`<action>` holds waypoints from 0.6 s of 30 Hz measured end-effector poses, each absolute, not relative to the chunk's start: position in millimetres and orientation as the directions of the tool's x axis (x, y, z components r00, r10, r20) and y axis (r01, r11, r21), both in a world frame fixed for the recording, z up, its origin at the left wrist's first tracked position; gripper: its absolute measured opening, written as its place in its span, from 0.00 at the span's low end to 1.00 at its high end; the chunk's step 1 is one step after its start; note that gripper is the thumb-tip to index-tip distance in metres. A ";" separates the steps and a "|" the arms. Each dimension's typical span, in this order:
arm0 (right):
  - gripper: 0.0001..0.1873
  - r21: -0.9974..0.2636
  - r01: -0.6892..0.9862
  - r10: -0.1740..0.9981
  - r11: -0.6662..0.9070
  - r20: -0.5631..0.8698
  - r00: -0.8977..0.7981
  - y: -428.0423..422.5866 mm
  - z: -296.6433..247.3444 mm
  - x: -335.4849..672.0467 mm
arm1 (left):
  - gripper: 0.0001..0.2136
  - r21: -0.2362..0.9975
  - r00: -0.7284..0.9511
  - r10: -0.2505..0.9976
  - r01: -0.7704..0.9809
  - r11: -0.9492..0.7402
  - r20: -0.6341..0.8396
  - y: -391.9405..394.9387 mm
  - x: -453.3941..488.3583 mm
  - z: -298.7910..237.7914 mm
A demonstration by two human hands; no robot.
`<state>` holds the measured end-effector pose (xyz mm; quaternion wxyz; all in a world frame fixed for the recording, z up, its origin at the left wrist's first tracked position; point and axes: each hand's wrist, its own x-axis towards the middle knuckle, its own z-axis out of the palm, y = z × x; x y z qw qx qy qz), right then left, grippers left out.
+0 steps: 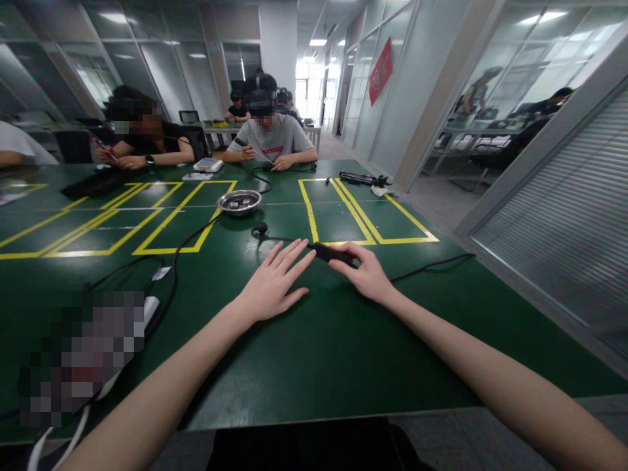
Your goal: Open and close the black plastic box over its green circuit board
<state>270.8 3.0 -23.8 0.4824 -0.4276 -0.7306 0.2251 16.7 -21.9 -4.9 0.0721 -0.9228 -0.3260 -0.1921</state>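
Observation:
My left hand (pixel 275 282) lies flat on the green table (pixel 314 353) with its fingers spread and nothing in it. Just to its right, my right hand (pixel 363 271) pinches a small black handle-like device (pixel 328 252) that rests on the table. A thin black cable (pixel 432 265) runs from the device toward the right edge. Another black cable leads from it back to a small black plug (pixel 260 228).
A metal bowl (pixel 239 202) holding small parts sits beyond my hands. Yellow tape outlines (pixel 366 219) mark the table. A power strip (pixel 147 307) and cables lie at the left. Two people sit at the far side; one holds a black tool. Another black tool (pixel 360 177) lies at far right.

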 end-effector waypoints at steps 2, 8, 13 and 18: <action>0.17 -0.805 0.391 0.849 0.447 0.519 0.099 22.3 -25.2 286.9 | 0.31 0.000 0.729 0.594 0.632 -0.775 0.341 -20.1 14.9 -9.7; 0.21 -0.801 0.531 0.638 0.276 0.566 0.522 55.5 -21.3 347.2 | 0.24 0.085 0.723 0.670 0.667 -0.740 0.169 -17.1 14.1 -25.9; 0.17 -0.669 0.743 0.755 0.013 0.494 0.431 60.3 -27.0 372.9 | 0.24 0.109 0.712 0.686 0.678 -0.727 0.151 -18.9 16.3 -24.1; 0.17 -0.498 0.830 0.796 -0.250 0.383 0.469 65.7 -35.6 386.7 | 0.25 0.129 0.707 0.694 0.682 -0.720 0.132 -19.3 17.3 -23.3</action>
